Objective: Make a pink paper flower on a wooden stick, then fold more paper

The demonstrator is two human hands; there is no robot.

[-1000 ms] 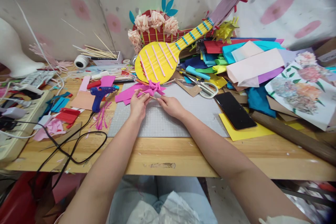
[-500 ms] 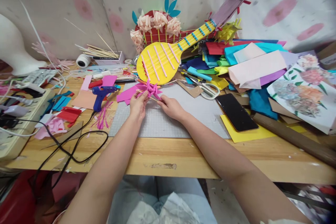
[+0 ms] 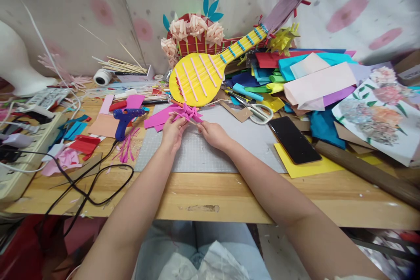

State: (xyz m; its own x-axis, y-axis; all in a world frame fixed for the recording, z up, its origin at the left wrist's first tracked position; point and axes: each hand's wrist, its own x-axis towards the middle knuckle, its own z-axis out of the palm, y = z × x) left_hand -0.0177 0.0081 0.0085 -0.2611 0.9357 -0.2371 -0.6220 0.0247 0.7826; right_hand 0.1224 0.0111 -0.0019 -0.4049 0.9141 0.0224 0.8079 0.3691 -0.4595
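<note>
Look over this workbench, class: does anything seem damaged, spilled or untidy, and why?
Yes. The wooden table has a rough-looking, discoloured patch near its front edge, unlike the even grain around it. On the left, the black cord of the blue glue gun lies in loose, crossing loops. Nothing looks clearly spilled.

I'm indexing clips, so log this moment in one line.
left hand, right hand: holding thin stick; at fingertips: pink paper; beneath: cutting mat; nearby: glue gun

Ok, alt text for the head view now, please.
A person's left hand and right hand handle a magenta craft flower over a gray mat. Behind is a yellow model lute; a blue glue gun sits left, a phone right.
</note>
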